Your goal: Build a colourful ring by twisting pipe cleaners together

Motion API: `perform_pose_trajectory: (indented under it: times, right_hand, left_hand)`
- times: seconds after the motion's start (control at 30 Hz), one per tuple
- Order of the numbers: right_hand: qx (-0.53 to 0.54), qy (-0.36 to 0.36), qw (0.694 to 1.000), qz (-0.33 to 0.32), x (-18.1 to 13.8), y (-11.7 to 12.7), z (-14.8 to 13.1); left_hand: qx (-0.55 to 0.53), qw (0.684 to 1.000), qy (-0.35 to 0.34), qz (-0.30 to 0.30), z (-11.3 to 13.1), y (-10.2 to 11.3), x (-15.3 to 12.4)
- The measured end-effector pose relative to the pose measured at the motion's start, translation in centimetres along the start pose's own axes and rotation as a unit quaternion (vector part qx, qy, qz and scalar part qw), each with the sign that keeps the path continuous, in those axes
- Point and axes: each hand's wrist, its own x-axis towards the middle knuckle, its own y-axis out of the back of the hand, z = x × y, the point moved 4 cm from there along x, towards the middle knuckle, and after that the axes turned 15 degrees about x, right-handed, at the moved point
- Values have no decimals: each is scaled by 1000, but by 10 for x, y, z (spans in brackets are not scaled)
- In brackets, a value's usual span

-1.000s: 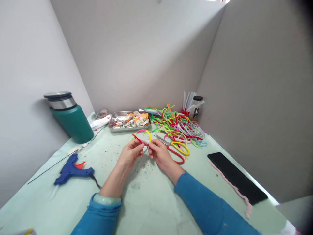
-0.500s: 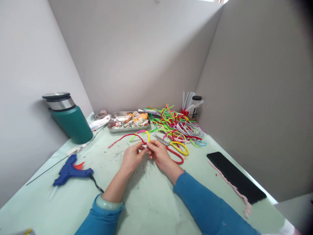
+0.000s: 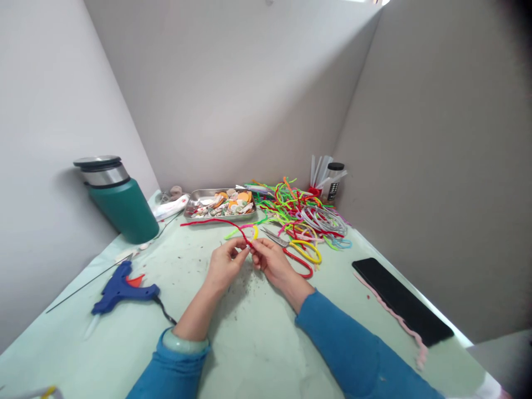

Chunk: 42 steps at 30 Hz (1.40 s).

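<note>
Centrally, one red strand [image 3: 216, 220], two hands [image 3: 223, 263] [image 3: 272, 261]

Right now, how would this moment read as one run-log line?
left hand: at red strand; right hand: pinching red strand; strand: free end pointing left; scissors: by right hand; glue gun: far left

On my feed I have a thin, fuzzy red pipe cleaner [image 3: 226, 221], pinched at its near end, where the tip is hidden from me. From there it rises, bends over in an arc and runs out almost straight to the left. Just behind it I see a curved yellow, pink and green strand [image 3: 255, 232], yellow at right, green at left; I can't tell whether it's one piece.
</note>
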Motion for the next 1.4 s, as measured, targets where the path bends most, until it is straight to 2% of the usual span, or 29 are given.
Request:
perform_pose_trajectory:
  times: [0.13, 0.3, 0.47, 0.63, 0.83, 1.03, 1.2, 1.4]
  right_hand:
    - [-10, 6, 1000, -7, -2, -2, -1]
    - [-37, 17, 999, -9, -5, -6, -5]
    - [-60, 43, 997, -15, -6, -7, -7]
    - [-43, 34, 998, -8, -4, -3, -4]
    - [-34, 23, 999, 5, -2, -1, -2]
    - [-37, 24, 999, -11, -4, -5, -4]
    - [-32, 11, 999, -30, -6, -8, -3]
    - [-66, 18, 997, -24, -6, -9, -3]
  left_hand:
    - [-22, 1000, -1, -5, -1, 0, 0]
    - [-95, 994, 37, -30, -3, -3, 1]
    - [-112, 990, 73, -50, -2, -5, 0]
    - [-108, 992, 50, -52, 2, -3, -1]
    - [-62, 998, 0, -20, 1, -3, 0]
    - [-100, 995, 8, -27, -1, -2, 1]
    - [-92, 995, 7, -28, 1, 0, 2]
    - [-56, 998, 9, -17, -3, -1, 2]
